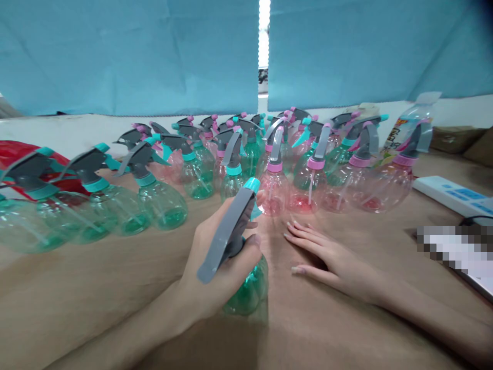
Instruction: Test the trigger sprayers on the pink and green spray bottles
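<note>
My left hand (pixel 215 257) is wrapped round the neck of a green spray bottle (pixel 246 293). That bottle has a grey trigger head with a teal nozzle, which points away from me. Its lower body shows below my fingers, over the brown table (pixel 308 329). To the right, my right hand (pixel 331 252) lies flat on the table with its fingers spread, holding nothing. Just beyond its fingertips stands a pink spray bottle (pixel 304 198) with a grey head.
Green spray bottles (pixel 162 205) line the left side, with a red plastic item (pixel 23 154) behind them. Several pink and green bottles crowd the back. At right are a drink bottle (pixel 408 123), a white device with blue panels (pixel 454 192) and a blurred-out flat object (pixel 462 257).
</note>
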`<state>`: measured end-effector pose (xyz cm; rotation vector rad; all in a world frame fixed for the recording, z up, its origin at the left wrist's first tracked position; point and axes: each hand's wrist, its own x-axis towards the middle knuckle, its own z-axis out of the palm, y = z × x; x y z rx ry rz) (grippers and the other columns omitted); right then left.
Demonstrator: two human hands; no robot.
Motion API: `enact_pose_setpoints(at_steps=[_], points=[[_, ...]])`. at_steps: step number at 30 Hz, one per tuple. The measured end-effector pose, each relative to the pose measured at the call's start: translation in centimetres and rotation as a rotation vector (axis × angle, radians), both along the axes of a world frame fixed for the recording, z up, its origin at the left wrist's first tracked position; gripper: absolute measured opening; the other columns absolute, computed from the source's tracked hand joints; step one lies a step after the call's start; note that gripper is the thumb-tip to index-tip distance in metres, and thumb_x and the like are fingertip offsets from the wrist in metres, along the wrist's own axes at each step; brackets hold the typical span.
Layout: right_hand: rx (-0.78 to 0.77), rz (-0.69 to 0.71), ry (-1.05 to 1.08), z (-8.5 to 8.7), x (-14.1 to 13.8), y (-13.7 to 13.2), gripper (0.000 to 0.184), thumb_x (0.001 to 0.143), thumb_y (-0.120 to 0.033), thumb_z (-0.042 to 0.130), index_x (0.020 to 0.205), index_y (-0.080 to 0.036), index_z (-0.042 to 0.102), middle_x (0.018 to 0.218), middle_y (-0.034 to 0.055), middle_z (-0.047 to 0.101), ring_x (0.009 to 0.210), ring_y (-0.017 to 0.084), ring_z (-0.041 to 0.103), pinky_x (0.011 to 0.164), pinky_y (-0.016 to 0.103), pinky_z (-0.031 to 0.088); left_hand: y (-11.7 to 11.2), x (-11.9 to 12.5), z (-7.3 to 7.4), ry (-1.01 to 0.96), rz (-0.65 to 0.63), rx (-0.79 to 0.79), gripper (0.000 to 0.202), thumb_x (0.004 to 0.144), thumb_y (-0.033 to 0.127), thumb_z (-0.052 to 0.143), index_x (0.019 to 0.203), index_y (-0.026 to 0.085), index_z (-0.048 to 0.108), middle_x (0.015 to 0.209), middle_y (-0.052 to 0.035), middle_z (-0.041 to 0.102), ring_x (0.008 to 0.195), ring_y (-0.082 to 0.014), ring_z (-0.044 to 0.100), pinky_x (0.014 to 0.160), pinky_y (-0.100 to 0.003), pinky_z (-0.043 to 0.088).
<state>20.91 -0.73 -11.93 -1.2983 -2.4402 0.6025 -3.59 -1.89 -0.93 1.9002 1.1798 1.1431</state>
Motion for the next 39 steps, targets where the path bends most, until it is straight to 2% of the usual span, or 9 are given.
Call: enact_pose_setpoints(at_steps=[3,7,16,31,39], points=[[0.000,0.000,0.013,-0.02,0.03,0.00,0.068,0.093,-0.059,0.051,0.150,-0.026,0.034,0.158,0.0053,0.030,0.146,0.030,0.022,0.117,0.055,0.025,-0.19,0.08,0.21,0.018,0.027,-0.023,0.042,0.073,0.017,0.055,0.115,0.023,0.057,0.101,-0.0032,0.069,0.086,-0.0203,0.069,0.082,-0.034,0.058],[0.021,0.000,0.041,-0.17,0.06,0.03,0.066,0.093,-0.057,0.053,0.150,-0.031,0.034,0.157,0.0037,0.031,0.145,0.031,0.023,0.116,0.056,0.026,0.04,-0.03,0.01,0.040,0.023,-0.010,0.042,0.072,0.019,0.056,0.114,0.022,0.055,0.096,-0.0028,0.069,0.081,-0.0202,0.070,0.076,-0.034,0.058],[0.020,0.008,0.001,-0.13,0.05,0.06,0.067,0.094,-0.059,0.049,0.150,-0.024,0.035,0.158,0.0062,0.029,0.146,0.030,0.022,0.116,0.055,0.026,-0.31,0.10,0.44,0.051,0.030,-0.019,0.040,0.076,0.015,0.054,0.116,0.020,0.054,0.099,-0.0024,0.068,0.083,-0.0168,0.069,0.079,-0.030,0.058],[0.031,0.003,0.050,-0.29,0.08,-0.01,0.066,0.093,-0.056,0.054,0.150,-0.031,0.034,0.157,0.0040,0.031,0.145,0.032,0.024,0.115,0.057,0.027,-0.42,0.18,0.47,0.040,0.013,-0.026,0.039,0.077,0.016,0.054,0.116,0.021,0.054,0.098,-0.0020,0.066,0.080,-0.0167,0.067,0.078,-0.031,0.058],[0.018,-0.002,0.025,-0.07,0.02,0.01,0.066,0.093,-0.058,0.052,0.150,-0.028,0.035,0.157,0.0050,0.031,0.145,0.031,0.023,0.116,0.056,0.026,0.05,-0.16,-0.07,0.017,-0.010,-0.026,0.040,0.076,0.017,0.056,0.116,0.022,0.054,0.106,-0.0035,0.068,0.080,-0.0172,0.068,0.075,-0.031,0.057]])
